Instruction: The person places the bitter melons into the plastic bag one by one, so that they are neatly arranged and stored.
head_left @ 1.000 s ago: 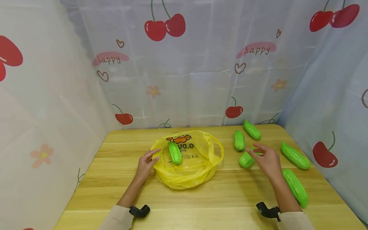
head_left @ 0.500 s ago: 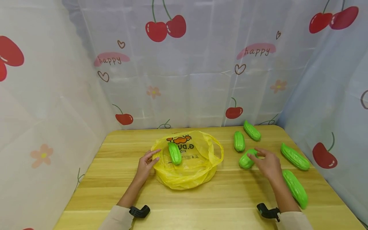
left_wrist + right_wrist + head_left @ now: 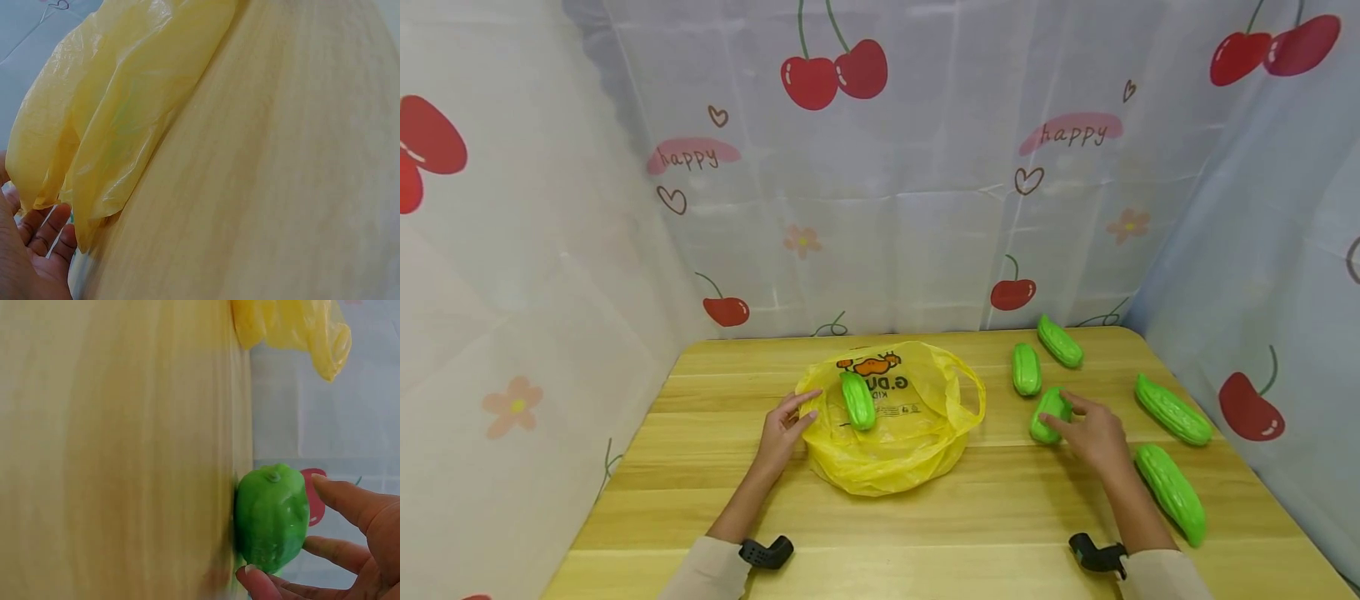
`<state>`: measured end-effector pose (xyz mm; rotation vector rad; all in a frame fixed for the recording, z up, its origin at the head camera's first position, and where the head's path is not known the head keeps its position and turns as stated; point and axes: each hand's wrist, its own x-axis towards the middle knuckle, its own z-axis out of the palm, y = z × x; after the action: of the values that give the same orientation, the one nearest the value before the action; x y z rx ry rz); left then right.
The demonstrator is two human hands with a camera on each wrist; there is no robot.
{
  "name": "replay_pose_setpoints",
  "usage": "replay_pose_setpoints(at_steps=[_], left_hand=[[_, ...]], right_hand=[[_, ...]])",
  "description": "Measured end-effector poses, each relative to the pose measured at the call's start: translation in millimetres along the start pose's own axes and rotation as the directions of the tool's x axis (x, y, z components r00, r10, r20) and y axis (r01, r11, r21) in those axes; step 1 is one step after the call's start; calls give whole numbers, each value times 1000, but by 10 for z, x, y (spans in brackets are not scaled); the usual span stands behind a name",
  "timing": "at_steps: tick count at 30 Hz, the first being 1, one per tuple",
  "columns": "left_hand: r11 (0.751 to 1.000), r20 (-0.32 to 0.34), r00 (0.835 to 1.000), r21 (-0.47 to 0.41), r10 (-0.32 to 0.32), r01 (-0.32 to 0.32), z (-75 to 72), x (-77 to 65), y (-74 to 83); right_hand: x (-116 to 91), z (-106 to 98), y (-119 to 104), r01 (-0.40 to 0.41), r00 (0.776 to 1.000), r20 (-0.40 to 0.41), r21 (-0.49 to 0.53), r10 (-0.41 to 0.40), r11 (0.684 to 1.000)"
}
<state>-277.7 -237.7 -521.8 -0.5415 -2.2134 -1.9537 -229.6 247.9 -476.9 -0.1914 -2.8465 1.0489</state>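
Note:
A yellow plastic bag [image 3: 887, 467] with a cartoon print stands open-mouthed on the table, left of centre. Inside its mouth lies one bright green toy bitter melon [image 3: 857, 402]. My left hand [image 3: 781, 433] holds the bag's left rim, thumb and index finger over the edge. In the left wrist view, the bag's folds [image 3: 119, 125] partly cover the fingers. My right hand [image 3: 1093, 433] grips another bitter melon [image 3: 1049, 417] right of the bag, thumb on its near side and fingers on the far side. The right wrist view shows this melon [image 3: 272, 515] end-on, low against the tabletop.
Two bitter melons, one upright [image 3: 1026, 369] and one slanted [image 3: 1060, 342], lie behind my right hand. Two longer ones, a farther [image 3: 1172, 410] and a nearer [image 3: 1171, 493], lie along the table's right side. Printed curtains [image 3: 887, 217] enclose the wooden table [image 3: 925, 550].
My right hand has come down onto the bitter melon and closed its fingers around it; the melon has turned and shifted slightly right. My left hand and the bag have stayed in place.

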Motion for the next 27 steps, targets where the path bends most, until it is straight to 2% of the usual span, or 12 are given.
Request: replay_pose_setpoints(at_steps=[5,9,16,27], left_hand=[[1000,3,1000,18,-20,20,0,11,28],[1000,2,1000,20,-22,22,0,13,34],[1000,-2,1000,1,-9,9,6,5,2],[1000,0,1000,7,-11,11,5,-3,18]], right_hand=[[16,38,31,17,1000,1,10,-17,1000],[14,75,43,24,1000,-7,81,-24,996],[11,74,39,-9,999,39,171,3,985],[32,51,43,-45,995,93,176,29,983]])
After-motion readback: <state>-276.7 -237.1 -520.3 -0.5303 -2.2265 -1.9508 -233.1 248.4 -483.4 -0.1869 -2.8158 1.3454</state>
